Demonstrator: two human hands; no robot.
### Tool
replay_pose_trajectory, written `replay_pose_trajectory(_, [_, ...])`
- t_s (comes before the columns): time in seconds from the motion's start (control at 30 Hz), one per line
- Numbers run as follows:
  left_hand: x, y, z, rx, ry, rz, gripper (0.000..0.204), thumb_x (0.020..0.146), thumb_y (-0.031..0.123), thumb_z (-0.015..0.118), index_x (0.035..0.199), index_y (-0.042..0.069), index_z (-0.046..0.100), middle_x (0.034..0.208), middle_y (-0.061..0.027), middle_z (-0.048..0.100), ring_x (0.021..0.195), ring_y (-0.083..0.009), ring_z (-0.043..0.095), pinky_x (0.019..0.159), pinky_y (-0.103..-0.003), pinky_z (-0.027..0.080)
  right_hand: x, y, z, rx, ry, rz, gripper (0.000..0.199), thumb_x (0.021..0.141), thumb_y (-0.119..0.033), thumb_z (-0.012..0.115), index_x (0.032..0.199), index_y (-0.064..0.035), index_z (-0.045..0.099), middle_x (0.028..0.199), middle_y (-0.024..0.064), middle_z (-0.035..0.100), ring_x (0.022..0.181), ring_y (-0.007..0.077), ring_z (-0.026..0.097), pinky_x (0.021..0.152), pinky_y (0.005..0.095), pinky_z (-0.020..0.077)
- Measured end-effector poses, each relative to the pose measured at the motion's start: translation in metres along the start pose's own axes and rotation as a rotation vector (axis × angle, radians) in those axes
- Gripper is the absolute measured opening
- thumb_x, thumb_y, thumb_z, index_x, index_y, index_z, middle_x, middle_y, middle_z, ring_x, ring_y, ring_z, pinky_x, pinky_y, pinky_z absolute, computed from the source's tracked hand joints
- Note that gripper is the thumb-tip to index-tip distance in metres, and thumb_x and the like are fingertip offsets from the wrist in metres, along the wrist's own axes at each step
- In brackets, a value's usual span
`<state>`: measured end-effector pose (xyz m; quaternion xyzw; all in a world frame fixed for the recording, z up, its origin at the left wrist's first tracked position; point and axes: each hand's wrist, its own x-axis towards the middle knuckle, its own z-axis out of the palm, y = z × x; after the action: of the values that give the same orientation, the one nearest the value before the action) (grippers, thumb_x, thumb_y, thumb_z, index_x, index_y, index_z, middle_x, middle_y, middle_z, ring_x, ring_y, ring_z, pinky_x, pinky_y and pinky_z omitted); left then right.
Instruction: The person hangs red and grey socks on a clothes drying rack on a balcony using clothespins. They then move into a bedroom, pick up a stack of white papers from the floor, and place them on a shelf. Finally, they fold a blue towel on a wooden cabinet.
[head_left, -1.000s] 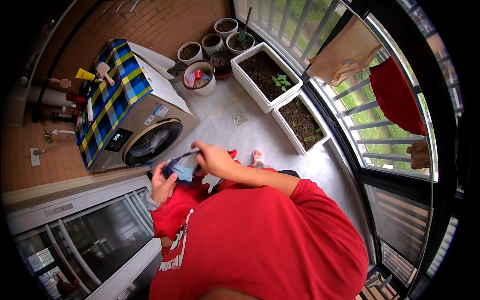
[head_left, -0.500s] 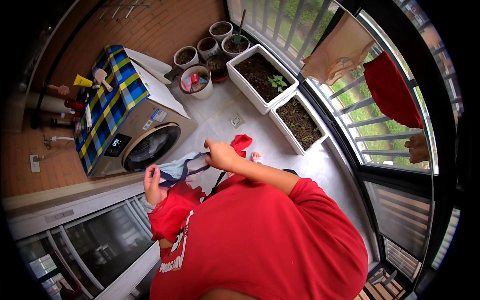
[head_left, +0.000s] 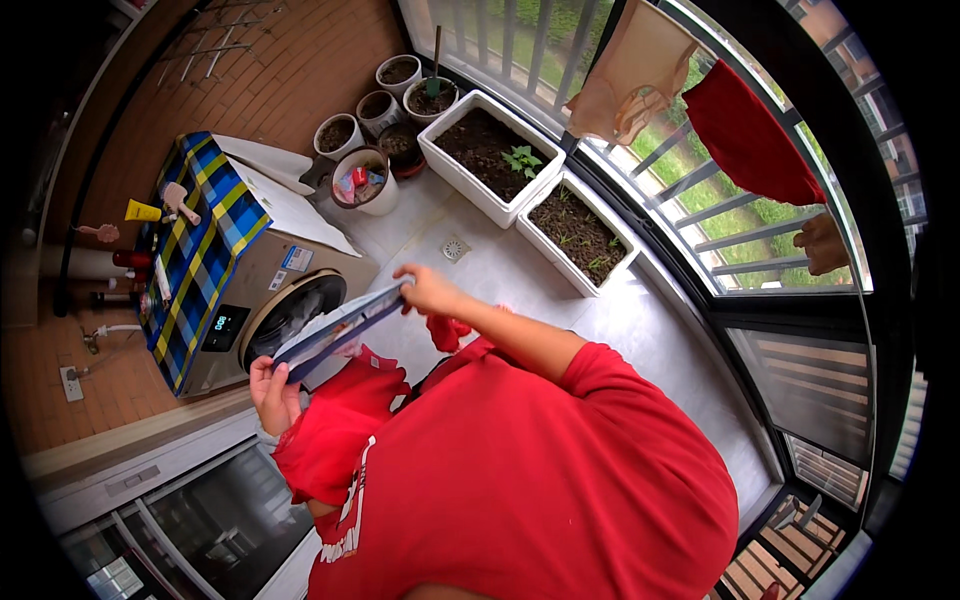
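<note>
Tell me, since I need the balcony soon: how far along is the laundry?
Looks done: a beige garment and a red garment hang by the railing. In hand: a blue-grey garment, stretched between the left hand and right hand. Left: a red cloth draped over the left forearm. Whether the washing machine holds more, I cannot tell.

Both hands are gripping a soft grey-blue cloth [head_left: 335,330], matt and limp, stretching between the left hand [head_left: 275,392] and right hand [head_left: 428,290]. Below the grip, a matt red cloth [head_left: 335,430] is hanging. Beyond the grip, the washing machine [head_left: 290,290] is showing smooth glossy plastic under a woven checked cloth [head_left: 195,255].
</note>
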<state>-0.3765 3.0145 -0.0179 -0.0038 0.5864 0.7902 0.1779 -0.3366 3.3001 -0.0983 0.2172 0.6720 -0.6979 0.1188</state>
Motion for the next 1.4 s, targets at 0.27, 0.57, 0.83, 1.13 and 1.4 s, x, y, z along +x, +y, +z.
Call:
replay_pose_trajectory(0.27, [0.025, -0.020, -0.012, 0.263, 0.114, 0.016, 0.028, 0.076, -0.006, 0.059, 0.100, 0.005, 0.048, 0.090, -0.0046, 0.057, 0.078, -0.0115, 0.055, 0.066, -0.021, 0.045, -0.013, -0.082, -0.035, -0.052, -0.172, -0.369, 0.016, 0.078, -0.010, 0.054, 0.092, -0.0069, 0.062, 0.070, 0.0017, 0.057, 0.046, 0.0079, 0.045, 0.036, 0.0233, 0.0356])
replay_pose_trajectory(0.57, [0.032, -0.012, 0.011, 0.464, -0.169, -0.006, 0.024, 0.074, -0.008, 0.058, 0.096, -0.001, 0.051, 0.085, -0.0041, 0.055, 0.073, -0.0079, 0.053, 0.060, -0.021, 0.045, -0.010, -0.105, -0.045, -0.540, -0.226, -0.452, 0.014, 0.077, -0.005, 0.058, 0.090, -0.0024, 0.061, 0.068, -0.0029, 0.056, 0.054, 0.0048, 0.047, 0.045, 0.0190, 0.0369])
replay_pose_trajectory(0.83, [0.029, -0.022, -0.004, 0.325, 0.033, -0.006, 0.019, 0.077, -0.005, 0.052, 0.094, 0.003, 0.051, 0.082, -0.0051, 0.056, 0.061, -0.0118, 0.054, 0.052, -0.024, 0.045, -0.006, -0.055, -0.051, -0.942, 0.162, -0.352, 0.022, 0.071, -0.009, 0.058, 0.092, -0.0027, 0.060, 0.072, 0.0159, 0.063, 0.066, 0.0236, 0.064, 0.059, 0.0351, 0.0497])
replay_pose_trajectory(1.13, [0.032, -0.002, 0.016, 0.230, -0.010, -0.037, 0.022, 0.083, -0.001, 0.042, 0.104, 0.000, 0.049, 0.091, -0.0111, 0.055, 0.064, -0.0185, 0.056, 0.057, -0.030, 0.051, 0.004, -0.085, -0.062, 0.112, -0.255, -0.124, 0.014, 0.073, -0.007, 0.059, 0.087, -0.0034, 0.058, 0.062, 0.0012, 0.053, 0.050, 0.0053, 0.045, 0.042, 0.0202, 0.0340])
replay_pose_trajectory(1.4, [0.064, 0.057, 0.028, 0.389, -0.057, -0.078, 0.013, 0.080, 0.008, 0.060, 0.091, 0.002, 0.057, 0.066, -0.0003, 0.054, 0.053, -0.0066, 0.048, 0.045, -0.019, 0.037, 0.011, -0.149, -0.091, -0.444, -0.009, -0.264, 0.025, 0.067, -0.022, 0.063, 0.074, 0.0019, 0.063, 0.062, 0.0109, 0.059, 0.062, 0.0185, 0.059, 0.061, 0.0306, 0.0468])
